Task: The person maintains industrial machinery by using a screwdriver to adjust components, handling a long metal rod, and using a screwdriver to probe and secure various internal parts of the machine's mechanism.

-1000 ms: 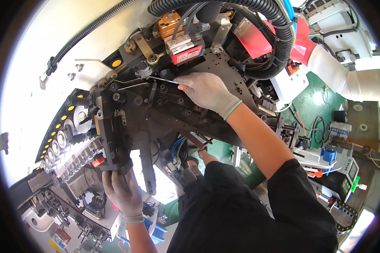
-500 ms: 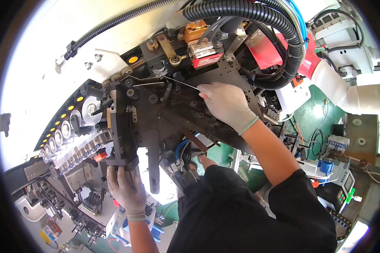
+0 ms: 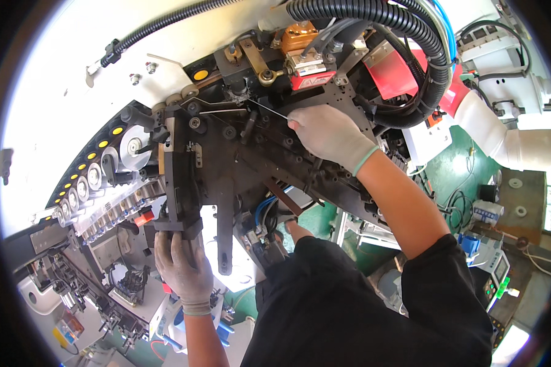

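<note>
My right hand [image 3: 330, 136], in a pale knit glove, is closed round the near end of a thin metal rod [image 3: 269, 109]. The rod slants up and left, and its far tip reaches a small dark fitting [image 3: 239, 93] on the machine. Below the hand spreads a dark metal plate [image 3: 217, 156] with bolts and rollers. At lower left, my gloved left hand [image 3: 183, 269] has its fingers up against the lower end of a black upright metal block [image 3: 180, 202]. The thumb of that hand is hidden.
A black corrugated hose [image 3: 361, 9] arches over the plate. A red-faced unit [image 3: 312, 81] sits near the rod. Left of the block is a row of shiny rollers [image 3: 95, 176]. A flat black arm [image 3: 225, 229] juts toward me. A control box [image 3: 499, 269] stands at right.
The whole view has shifted slightly, with the machine now a little higher and further right. Both hands keep nearly the same places on it.
</note>
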A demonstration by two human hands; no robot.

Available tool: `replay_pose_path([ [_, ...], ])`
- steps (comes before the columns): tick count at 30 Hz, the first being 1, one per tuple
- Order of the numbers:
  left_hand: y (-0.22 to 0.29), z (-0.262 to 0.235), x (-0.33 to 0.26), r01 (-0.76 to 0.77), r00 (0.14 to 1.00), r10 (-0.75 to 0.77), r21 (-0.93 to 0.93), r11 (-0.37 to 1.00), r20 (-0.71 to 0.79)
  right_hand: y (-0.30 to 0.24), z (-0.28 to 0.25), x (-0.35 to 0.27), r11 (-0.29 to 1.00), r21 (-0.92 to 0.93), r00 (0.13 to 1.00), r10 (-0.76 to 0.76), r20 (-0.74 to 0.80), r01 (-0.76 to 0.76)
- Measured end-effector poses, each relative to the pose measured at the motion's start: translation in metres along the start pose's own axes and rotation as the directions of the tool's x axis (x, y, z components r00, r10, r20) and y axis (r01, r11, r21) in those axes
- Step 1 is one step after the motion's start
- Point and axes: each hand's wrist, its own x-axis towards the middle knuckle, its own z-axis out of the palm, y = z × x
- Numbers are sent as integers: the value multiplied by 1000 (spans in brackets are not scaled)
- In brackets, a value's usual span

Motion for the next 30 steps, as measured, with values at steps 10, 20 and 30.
replay_pose_path([
  [10, 1, 0, 2, -15, 1000, 15, -5, 1000, -13, 14, -2, -11, 858, 415, 952, 248, 179, -302],
  [20, 2, 1, -1, -12, 1000, 12, -6, 1000, -25, 1, -3, -14, 956, 158, 958, 218, 188, -248],
  [30, 8, -5, 5, 14, 991, -30, -120, 993, -127, -31, -48, -146, 425, 846, 944, 208, 255, -322],
])
